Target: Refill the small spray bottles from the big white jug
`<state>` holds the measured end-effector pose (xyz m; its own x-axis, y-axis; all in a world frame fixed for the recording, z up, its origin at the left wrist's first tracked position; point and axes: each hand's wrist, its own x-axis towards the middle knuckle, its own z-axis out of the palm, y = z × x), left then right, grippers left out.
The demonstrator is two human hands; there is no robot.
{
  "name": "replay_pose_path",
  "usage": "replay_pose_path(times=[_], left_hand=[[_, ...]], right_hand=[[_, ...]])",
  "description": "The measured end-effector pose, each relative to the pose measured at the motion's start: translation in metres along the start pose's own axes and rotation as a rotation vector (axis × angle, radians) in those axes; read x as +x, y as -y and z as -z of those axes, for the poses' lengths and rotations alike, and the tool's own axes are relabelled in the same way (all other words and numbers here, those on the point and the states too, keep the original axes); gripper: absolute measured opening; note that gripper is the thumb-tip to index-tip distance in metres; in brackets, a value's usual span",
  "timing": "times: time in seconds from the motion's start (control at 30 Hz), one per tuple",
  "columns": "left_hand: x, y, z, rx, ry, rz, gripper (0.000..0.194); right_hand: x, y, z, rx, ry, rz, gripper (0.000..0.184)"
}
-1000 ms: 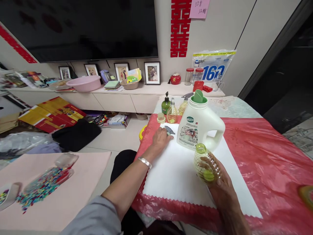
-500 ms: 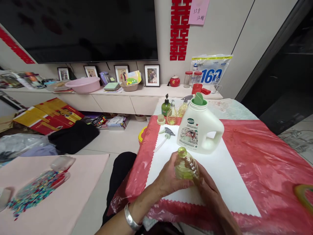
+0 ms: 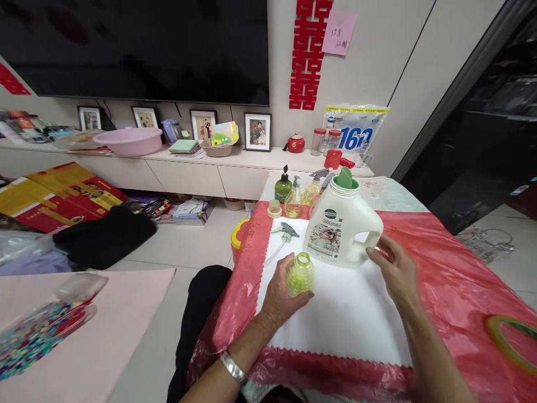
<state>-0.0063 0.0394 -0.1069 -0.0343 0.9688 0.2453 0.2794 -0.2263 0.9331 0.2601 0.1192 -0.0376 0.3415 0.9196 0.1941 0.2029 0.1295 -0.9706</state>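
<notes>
Head view, left hand curled around green bottle, right hand, thumb and fingers parted, at white jug

The one head-worn camera looks forward and down from close above the near edge of the red-plastic-covered table, facing a flat, pale-grey wall.

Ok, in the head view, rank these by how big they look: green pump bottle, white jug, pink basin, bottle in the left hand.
1. White jug
2. Pink basin
3. Bottle in the left hand
4. Green pump bottle
The basin sits farther back, so this ranks apparent size only.
</notes>
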Motion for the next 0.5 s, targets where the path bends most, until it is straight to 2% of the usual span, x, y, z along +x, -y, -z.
replay_pose_path(times=[0.13,0.23,0.37,0.5], left_hand=[[0.001,-0.001,0.001,-0.005,0.017,0.005,0.098],[0.002,-0.002,0.001,-0.003,0.015,-0.002,0.096],[0.003,-0.001,0.001,0.006,0.013,0.0,0.096],[0.003,0.0,0.001,-0.002,0.028,0.007,0.096]], right_hand=[[0.026,-0.003,-0.011,-0.005,0.055,-0.017,0.042],[0.033,-0.001,-0.023,-0.009,0.055,-0.011,0.029],[0.026,0.006,-0.03,-0.03,-0.045,0.014,0.028],[0.009,0.021,-0.014,-0.085,-0.162,0.025,0.027]])
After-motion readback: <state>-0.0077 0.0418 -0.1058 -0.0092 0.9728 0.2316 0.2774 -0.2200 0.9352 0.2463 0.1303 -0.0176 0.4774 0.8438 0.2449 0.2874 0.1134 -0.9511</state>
